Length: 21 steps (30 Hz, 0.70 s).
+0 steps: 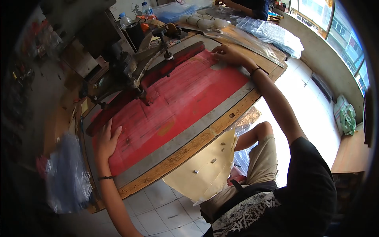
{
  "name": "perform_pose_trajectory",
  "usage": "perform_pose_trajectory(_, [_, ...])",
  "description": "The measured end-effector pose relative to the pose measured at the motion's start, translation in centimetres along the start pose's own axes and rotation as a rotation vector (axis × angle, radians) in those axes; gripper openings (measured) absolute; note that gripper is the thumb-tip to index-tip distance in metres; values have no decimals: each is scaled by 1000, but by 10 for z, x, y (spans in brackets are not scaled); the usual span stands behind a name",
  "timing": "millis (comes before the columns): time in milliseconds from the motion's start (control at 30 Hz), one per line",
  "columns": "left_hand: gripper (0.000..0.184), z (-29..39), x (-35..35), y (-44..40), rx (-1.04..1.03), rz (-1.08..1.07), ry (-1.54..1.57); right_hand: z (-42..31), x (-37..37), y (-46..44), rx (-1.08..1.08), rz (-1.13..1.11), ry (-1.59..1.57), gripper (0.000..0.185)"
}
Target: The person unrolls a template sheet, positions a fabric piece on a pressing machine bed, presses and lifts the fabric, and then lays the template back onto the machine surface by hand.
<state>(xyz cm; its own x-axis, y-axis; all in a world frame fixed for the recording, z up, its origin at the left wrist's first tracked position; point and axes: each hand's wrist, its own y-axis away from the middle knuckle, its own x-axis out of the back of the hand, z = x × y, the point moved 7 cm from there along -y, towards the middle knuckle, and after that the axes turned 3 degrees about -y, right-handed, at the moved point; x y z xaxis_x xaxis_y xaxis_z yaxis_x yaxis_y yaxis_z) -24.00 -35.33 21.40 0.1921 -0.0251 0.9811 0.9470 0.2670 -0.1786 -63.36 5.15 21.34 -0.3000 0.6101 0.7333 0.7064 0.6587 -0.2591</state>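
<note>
A red sheet point(189, 93) with scuffs and faint lines lies across a grey metal bed on the worktable. Above its far side runs a long dark-red press bar point(114, 112), carried by a machine arm point(128, 71). My left hand point(106, 144) rests on the sheet's left edge, thumb apart and fingers extended toward the bar's left end. At the far right corner of the sheet, close to the bar's right end, is my right hand point(231, 56). Its fingers are curled with the tips near together; whatever lies between them is too small to make out.
Clear plastic sheets point(272, 33) and rolls point(203, 21) lie on the table's far right. Bottles point(125, 19) stand behind the machine. A bundle of plastic point(69, 177) hangs at the left edge. Another person's arm point(242, 8) shows at the back. Yellowish card point(205, 166) covers my lap.
</note>
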Motion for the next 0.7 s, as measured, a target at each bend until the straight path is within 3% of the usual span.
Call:
perform_pose_trajectory(100, [66,-1,-1,-1,15,-3,29,-7,-3,-2,97,-38,-52,38])
perform_pose_trajectory(200, [66,-1,-3,2,55,-20,109,-15,-3,7,-17,-61,-331,38])
perform_pose_trajectory(500, [65,8,7,4,74,-59,40,-22,13,2,24,18,-391,34])
perform_pose_trajectory(700, [66,0,-1,7,56,5,4,-27,11,23,-165,-88,-270,44])
